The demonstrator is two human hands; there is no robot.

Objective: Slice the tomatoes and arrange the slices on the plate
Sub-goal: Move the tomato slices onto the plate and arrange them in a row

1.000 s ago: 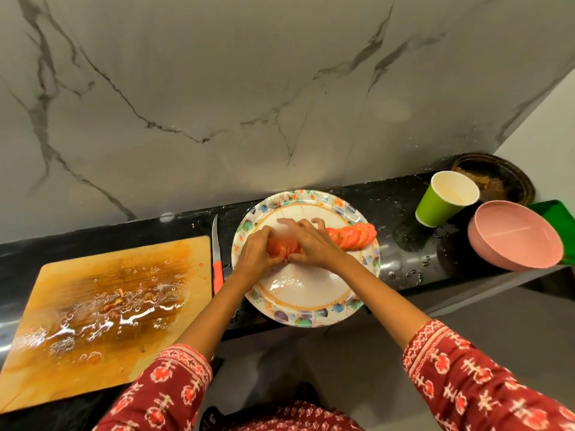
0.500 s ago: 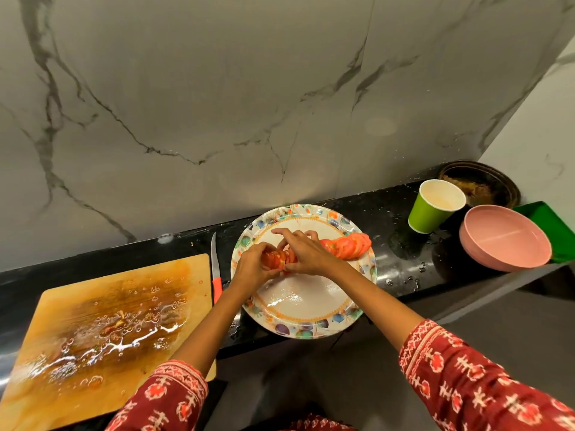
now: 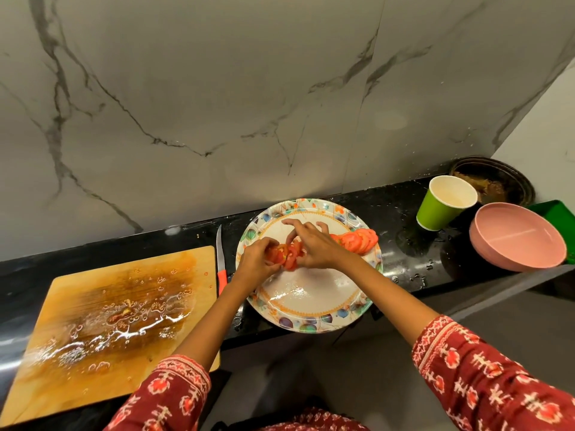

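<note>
Since a second ago the hands have drawn slightly apart, so the held slices now show as a fanned red stack between them.

Nearest, low in the frame, two red patterned sleeves reach up from the bottom edge. At lower left the wet board overhangs the counter's near edge. Just past its right side a knife lies along the gap between board and plate, red handle toward the viewer. The plate's near rim also juts over the counter edge; its near half is bare and glistening.

At mid-frame the left hand curls round the left end of the slices, and the right hand pinches the other end, fingers fanned toward the far rim; the slices seem to hang just above the plate, though contact is hard to judge. A laid row of overlapping slices lies on the plate's right side, touching its rim.

Farther right, well apart from the plate across bare wet counter, stand a green cup, a pink bowl, a green tray and a dark dish against the marble wall.
</note>
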